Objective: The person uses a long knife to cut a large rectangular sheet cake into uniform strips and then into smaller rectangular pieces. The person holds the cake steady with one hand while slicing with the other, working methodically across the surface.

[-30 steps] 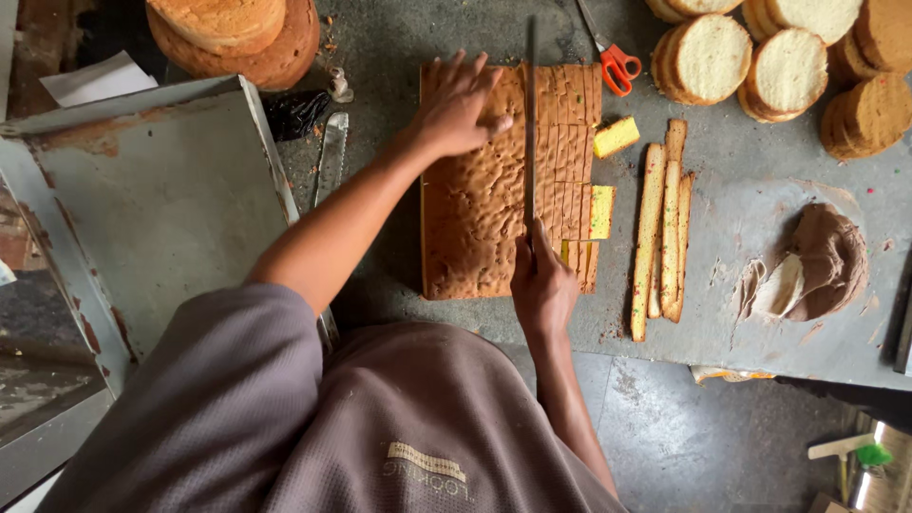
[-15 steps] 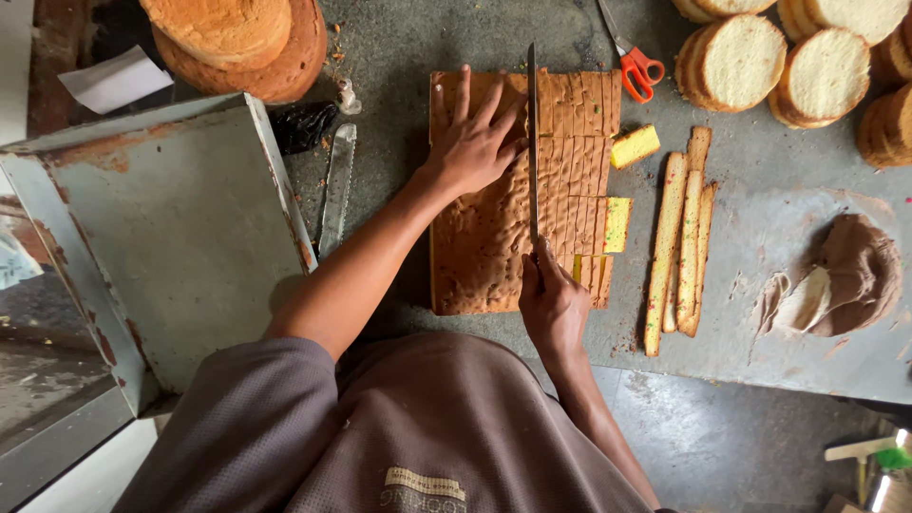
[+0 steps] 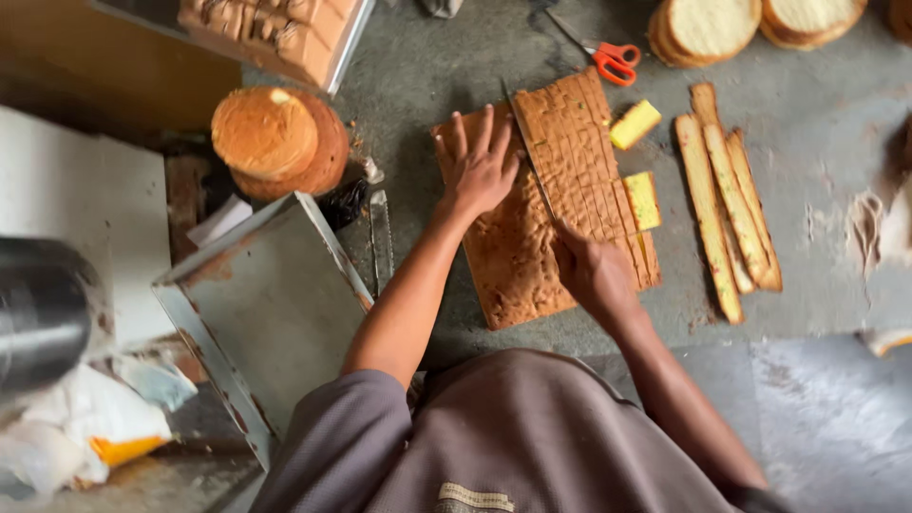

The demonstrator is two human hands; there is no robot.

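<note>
Right hand is clenched round the handle of a long knife, blade running up toward 11 o'clock across the cake slab, edge down in the crumb. Left hand lies flat w/ fingers spread on the slab's upper-left part, pressing it, holding nothing, just left of the blade.

Slab is a brown rectangular sheet cake on the grey work surface, centre of view, tilted slightly. Right portion is scored into a grid of small squares; left portion is uncut.

At 3 o'clock, touching the slab's right edge: a yellow-faced cut piece. Another yellow block sits at 1 o'clock, just apart. Further right, near, long trimmed crust strips lie side by side. Orange-handled scissors at 12–1 o'clock, near the slab's top corner. Round cakes beyond, top right.

At 9 o'clock: a narrow metal tool, then an empty metal baking tray. At 10 o'clock, stacked round sponge layers.
</note>
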